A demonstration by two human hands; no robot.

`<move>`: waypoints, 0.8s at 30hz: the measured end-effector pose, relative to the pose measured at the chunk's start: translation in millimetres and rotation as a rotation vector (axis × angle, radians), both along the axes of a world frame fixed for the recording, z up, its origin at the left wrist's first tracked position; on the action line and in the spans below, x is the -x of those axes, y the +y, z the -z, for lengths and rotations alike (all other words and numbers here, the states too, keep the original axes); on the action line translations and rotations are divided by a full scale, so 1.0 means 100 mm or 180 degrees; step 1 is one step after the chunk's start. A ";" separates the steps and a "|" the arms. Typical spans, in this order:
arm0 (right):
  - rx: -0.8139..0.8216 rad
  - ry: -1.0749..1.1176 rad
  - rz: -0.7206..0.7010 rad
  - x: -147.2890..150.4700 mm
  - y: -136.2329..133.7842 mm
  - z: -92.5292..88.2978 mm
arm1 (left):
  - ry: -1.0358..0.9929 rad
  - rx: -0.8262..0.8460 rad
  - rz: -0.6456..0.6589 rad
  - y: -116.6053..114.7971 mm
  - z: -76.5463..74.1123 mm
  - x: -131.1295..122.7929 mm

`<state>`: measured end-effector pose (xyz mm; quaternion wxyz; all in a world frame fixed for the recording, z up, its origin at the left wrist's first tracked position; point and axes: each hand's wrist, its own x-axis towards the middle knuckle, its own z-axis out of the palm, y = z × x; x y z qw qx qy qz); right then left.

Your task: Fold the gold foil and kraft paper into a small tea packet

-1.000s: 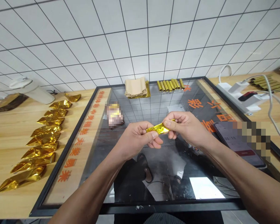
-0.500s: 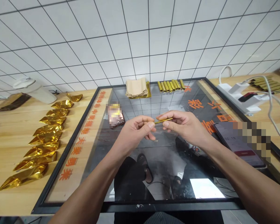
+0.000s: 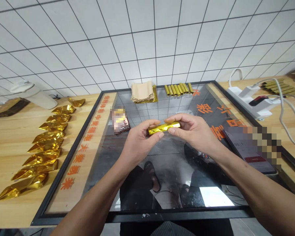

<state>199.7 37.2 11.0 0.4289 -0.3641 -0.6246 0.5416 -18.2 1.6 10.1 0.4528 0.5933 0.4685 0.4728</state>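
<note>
Between my two hands is a shiny gold foil paper roll [image 3: 164, 128], held level above the dark glass panel. My left hand [image 3: 143, 136] pinches its left end between thumb and fingers. At the right end, the thumb and fingers of my right hand [image 3: 186, 126] close on it. Several similar gold paper rolls [image 3: 178, 89] lie side by side at the far edge of the glass. To their left is a stack of brown paper sheets [image 3: 142, 91] with gold foil undersides.
Folded gold foil pieces [image 3: 45, 136] form a column on the wooden table [image 3: 5, 134] at left, near a white cup [image 3: 35, 93]. The black-framed glass panel [image 3: 147, 177] carries a small dark box [image 3: 120, 123] and a phone [image 3: 250, 154]. A power strip [image 3: 245, 103] with cables stands at right.
The gold piece between my hands showed as a thin strip before; now it appears as a wider roll. My hands have moved slightly apart along it. The view has shifted a little.
</note>
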 end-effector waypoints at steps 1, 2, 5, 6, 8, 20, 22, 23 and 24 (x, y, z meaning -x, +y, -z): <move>-0.0009 -0.0003 0.0009 0.01 -0.01 0.00 | 0.0053 -0.0021 -0.0007 0.01 0.01 0.00; -0.0017 -0.0017 0.0028 0.01 -0.01 0.00 | 0.0106 -0.0036 -0.0012 0.02 0.01 0.01; -0.0078 -0.0114 0.0140 0.02 -0.03 -0.02 | 0.0190 -0.0092 -0.0020 0.03 0.04 0.02; -0.0108 -0.0151 0.0176 0.02 -0.04 -0.02 | 0.0196 -0.0110 -0.0030 0.03 0.05 0.02; -0.0145 -0.0184 0.0224 0.02 -0.04 -0.03 | 0.0183 -0.0136 -0.0045 0.03 0.07 0.03; -0.0175 -0.0093 0.0268 0.01 -0.02 -0.01 | -0.0119 -0.0078 -0.0091 0.03 0.04 0.05; -0.0244 -0.0038 0.0287 0.01 -0.03 -0.01 | -0.0211 0.0001 -0.0069 0.04 0.05 0.05; -0.0297 -0.0023 0.0307 0.01 -0.03 -0.01 | -0.0238 0.0024 -0.0034 0.05 0.07 0.05; -0.0350 -0.0018 0.0330 0.01 -0.04 -0.02 | -0.0243 0.0036 0.0013 0.06 0.08 0.05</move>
